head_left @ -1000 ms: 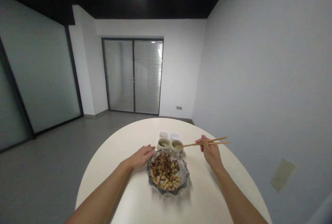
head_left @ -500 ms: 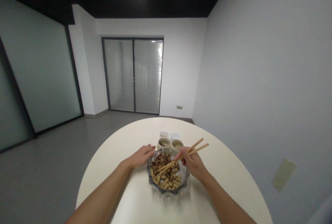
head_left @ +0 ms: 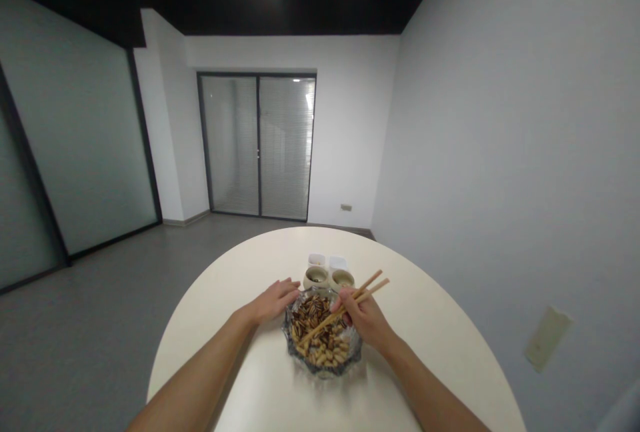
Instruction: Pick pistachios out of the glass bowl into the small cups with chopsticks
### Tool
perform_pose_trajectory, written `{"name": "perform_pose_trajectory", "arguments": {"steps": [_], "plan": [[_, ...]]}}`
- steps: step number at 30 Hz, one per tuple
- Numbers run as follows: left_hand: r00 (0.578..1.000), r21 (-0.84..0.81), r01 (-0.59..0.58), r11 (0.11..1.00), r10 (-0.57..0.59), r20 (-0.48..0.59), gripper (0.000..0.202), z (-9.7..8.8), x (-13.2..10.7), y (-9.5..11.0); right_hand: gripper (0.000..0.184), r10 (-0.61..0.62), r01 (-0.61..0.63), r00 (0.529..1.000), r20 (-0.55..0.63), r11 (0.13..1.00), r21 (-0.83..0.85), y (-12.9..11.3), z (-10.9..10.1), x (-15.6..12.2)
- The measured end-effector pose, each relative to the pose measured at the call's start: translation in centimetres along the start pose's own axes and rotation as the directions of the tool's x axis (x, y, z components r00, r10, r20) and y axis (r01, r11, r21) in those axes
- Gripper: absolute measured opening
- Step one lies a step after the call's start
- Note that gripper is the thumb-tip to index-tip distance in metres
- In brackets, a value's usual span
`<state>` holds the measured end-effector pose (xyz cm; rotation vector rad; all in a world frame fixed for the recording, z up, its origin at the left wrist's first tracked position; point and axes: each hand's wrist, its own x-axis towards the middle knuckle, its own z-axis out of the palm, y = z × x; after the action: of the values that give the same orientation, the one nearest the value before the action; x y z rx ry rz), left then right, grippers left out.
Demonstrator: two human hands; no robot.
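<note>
A scalloped clear glass bowl (head_left: 324, 371) sits in front of me, holding dark striped sunflower seeds (head_left: 311, 312) and paler nuts (head_left: 327, 352) that look like peanuts or pistachios. My right hand (head_left: 364, 317) is closed around a pair of wooden chopsticks (head_left: 371, 285). Their tips reach down among the nuts at the bowl's left front. My left hand (head_left: 276, 300) rests with fingers extended at the bowl's left rim, holding nothing. Whether anything is pinched between the chopstick tips is too small to tell.
Behind the glass bowl stand two small beige bowls, a left one (head_left: 316, 279) with dark bits inside and a right one (head_left: 343, 279). Farther back are two small white dishes (head_left: 317, 260). Everything stands on a round cream table (head_left: 225, 285); a white wall (head_left: 500, 152) rises at the right.
My right hand has shifted slightly left, and the chopsticks' upper ends have moved left with it. The tips are a little lower and farther left among the nuts. My left hand stays put.
</note>
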<state>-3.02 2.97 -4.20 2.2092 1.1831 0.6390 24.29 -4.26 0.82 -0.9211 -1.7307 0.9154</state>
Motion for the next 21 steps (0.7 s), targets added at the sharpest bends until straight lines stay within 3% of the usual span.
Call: {"name": "perform_pose_trajectory", "arguments": {"steps": [7,12,15,19,21], "plan": [[1.000,-0.004,0.008,1.000,-0.008,-0.002,0.073,0.0,0.0,-0.1,0.081,-0.021,0.024,0.996,-0.089,0.999,0.027,-0.6,-0.6,0.0],[1.000,-0.012,0.006,1.000,-0.006,0.001,0.073,-0.1,-0.3,0.2,0.079,-0.079,0.086,0.966,-0.245,0.996,0.019,-1.2,-1.9,0.6],[1.000,-0.015,0.010,1.000,-0.010,0.001,0.072,-0.1,-0.3,0.2,0.077,-0.143,0.142,0.916,-0.375,0.989,-0.031,-1.6,-2.7,1.7],[1.000,-0.020,0.022,1.000,-0.022,-0.001,0.073,-0.1,-0.2,0.1,0.074,-0.205,0.182,0.796,-0.569,0.978,-0.097,-1.4,-3.3,3.7],[1.000,-0.014,0.018,1.000,-0.018,0.004,0.073,-0.1,-0.1,0.0,0.074,-0.207,0.172,0.758,-0.619,0.978,-0.116,-1.0,-3.3,4.8]]}}
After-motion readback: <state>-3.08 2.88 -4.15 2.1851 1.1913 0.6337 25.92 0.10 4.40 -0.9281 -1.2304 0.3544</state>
